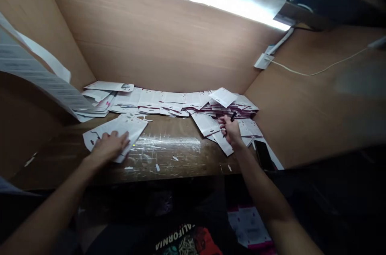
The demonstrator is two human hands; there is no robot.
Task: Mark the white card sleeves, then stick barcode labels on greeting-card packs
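Observation:
My left hand (111, 144) lies with its fingers spread over a few white printed packets (134, 126) on the left of the table. One of these packets has a small hanger slot and a dark curved mark. On the right, my right hand (230, 128) is closed around a black pen (233, 116), whose end sticks up past the fingers. That hand is over a slanted white packet (206, 123) in front of a heap of packets (232, 108) with dark red edges. Whether its fingertips touch the packet I cannot tell.
Rows of white packets (150, 97) line the back wall. A dark phone (263, 154) lies at the right edge. Paper scraps (157, 167) dot the taped wooden table (181, 126). A label strip (39, 74) hangs at left, and a lit tube (247, 12) runs overhead.

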